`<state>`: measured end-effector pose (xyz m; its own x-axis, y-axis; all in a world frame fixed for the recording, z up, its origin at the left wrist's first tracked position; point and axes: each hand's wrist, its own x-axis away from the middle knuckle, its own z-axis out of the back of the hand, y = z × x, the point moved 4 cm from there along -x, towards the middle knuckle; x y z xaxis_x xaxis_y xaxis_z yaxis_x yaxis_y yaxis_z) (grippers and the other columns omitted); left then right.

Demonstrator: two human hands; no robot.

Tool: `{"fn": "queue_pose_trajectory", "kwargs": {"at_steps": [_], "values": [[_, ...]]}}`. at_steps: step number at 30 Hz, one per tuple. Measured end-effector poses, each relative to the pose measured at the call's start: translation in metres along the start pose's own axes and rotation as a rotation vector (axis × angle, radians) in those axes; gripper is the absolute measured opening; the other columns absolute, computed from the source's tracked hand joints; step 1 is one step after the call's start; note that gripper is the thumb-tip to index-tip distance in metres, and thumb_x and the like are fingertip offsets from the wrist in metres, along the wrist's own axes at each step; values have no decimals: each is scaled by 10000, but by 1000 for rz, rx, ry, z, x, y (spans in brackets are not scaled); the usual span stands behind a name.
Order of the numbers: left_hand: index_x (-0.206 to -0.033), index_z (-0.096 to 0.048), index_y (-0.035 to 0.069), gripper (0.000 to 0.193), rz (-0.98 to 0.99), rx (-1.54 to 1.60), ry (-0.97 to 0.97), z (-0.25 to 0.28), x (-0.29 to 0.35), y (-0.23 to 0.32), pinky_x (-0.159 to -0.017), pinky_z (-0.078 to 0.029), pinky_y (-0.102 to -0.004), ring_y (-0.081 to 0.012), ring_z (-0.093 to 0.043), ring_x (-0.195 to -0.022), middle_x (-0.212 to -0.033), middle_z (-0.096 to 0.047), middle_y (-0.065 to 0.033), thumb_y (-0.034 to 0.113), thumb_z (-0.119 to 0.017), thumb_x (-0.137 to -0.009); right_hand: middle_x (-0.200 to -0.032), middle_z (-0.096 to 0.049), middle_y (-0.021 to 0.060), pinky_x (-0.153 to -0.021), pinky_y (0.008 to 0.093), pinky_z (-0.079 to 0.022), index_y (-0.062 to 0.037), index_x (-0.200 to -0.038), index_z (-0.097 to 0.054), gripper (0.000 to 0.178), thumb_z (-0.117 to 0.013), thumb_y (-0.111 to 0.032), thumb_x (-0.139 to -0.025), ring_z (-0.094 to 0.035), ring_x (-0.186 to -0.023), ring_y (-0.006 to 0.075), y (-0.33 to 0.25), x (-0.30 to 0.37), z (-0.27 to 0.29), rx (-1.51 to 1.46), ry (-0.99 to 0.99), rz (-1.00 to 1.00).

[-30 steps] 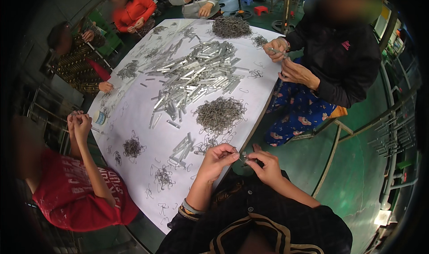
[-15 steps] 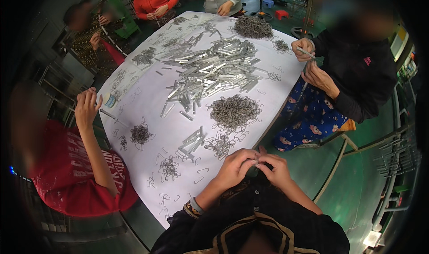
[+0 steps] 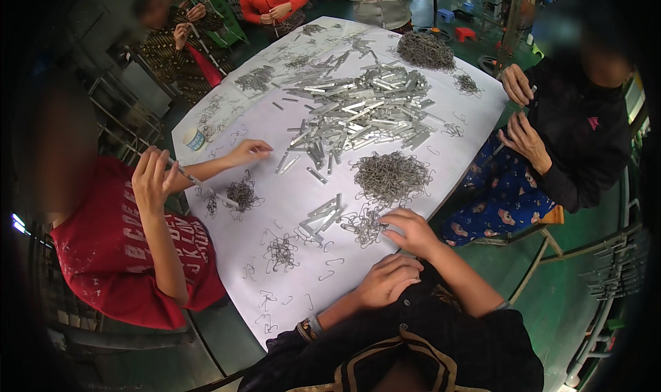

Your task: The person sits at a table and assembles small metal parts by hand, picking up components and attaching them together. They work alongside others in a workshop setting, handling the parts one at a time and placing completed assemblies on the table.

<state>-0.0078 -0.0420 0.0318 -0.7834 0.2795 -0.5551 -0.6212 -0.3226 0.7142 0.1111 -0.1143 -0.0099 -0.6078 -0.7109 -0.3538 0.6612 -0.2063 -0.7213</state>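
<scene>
My right hand (image 3: 413,232) reaches over the near edge of the table, its thumb and fingers apart beside a small heap of bent wire hooks (image 3: 362,228). Close to my body, my left hand (image 3: 390,282) is curled closed; whatever its fingers hold, if anything, is hidden. A larger mound of wire hooks (image 3: 392,177) lies just beyond my right hand. To the left of the small heap are several short silver metal bars (image 3: 322,217) in a loose group. Another little cluster of hooks (image 3: 281,253) and single hooks (image 3: 335,261) lie nearer the left.
A big pile of silver bars (image 3: 372,106) covers the middle of the white-topped table (image 3: 237,175). Another hook mound (image 3: 425,50) is at the far right. A person in red (image 3: 138,233) sits left, reaching over the table; one in black (image 3: 578,144) sits right. Others work along the far side.
My hands, together before, have parted: the right went forward to the small hook heap, the left stayed near my body. The person at left has stretched an arm over the table. My view has shifted.
</scene>
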Motion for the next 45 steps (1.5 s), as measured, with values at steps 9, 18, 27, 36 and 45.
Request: {"fn": "queue_pose_trajectory", "kwargs": {"at_steps": [9, 18, 27, 36, 45], "values": [[-939, -562, 4, 173, 18, -18, 32, 8, 10, 3, -738, -504, -374, -313, -627, -860, -978, -636, -156, -25, -655, -797, -973, -608, 108, -915, 355, -431, 14, -918, -638, 189, -545, -80, -784, -550, -1010, 260, -4, -61, -118, 498, -62, 365], [-947, -575, 13, 154, 62, 4, 14, 6, 15, -8, -782, -488, -372, -296, -615, -889, -996, -632, -119, 9, -647, -811, -862, -568, 79, -809, 348, -479, -51, -857, -621, 130, -553, -78, -749, -572, -902, 235, 0, -77, -123, 516, -110, 320], [-932, -565, 6, 142, 119, -14, 98, 8, 12, -15, -732, -514, -369, -305, -633, -845, -944, -654, -132, -29, -632, -812, -754, -630, 66, -627, 303, -492, -6, -866, -667, 121, -676, -107, -800, -605, -685, 167, -5, -64, -53, -153, 61, -132], [-941, -505, -4, 115, 220, 6, 172, 4, 0, -20, -748, -525, -338, -272, -669, -848, -910, -665, -174, -62, -573, -869, -771, -649, 20, -588, 195, -454, 27, -1014, -673, 189, -676, -80, -858, -566, -638, 46, -3, 23, 29, -892, 114, -591], [-911, -553, 16, 126, 239, -46, 181, -6, -8, -18, -647, -511, -347, -297, -649, -748, -849, -645, -141, -11, -648, -832, -832, -682, 48, -651, 203, -488, 14, -1083, -659, 214, -632, -64, -885, -618, -711, 72, -15, 55, 52, -985, 109, -520]]}}
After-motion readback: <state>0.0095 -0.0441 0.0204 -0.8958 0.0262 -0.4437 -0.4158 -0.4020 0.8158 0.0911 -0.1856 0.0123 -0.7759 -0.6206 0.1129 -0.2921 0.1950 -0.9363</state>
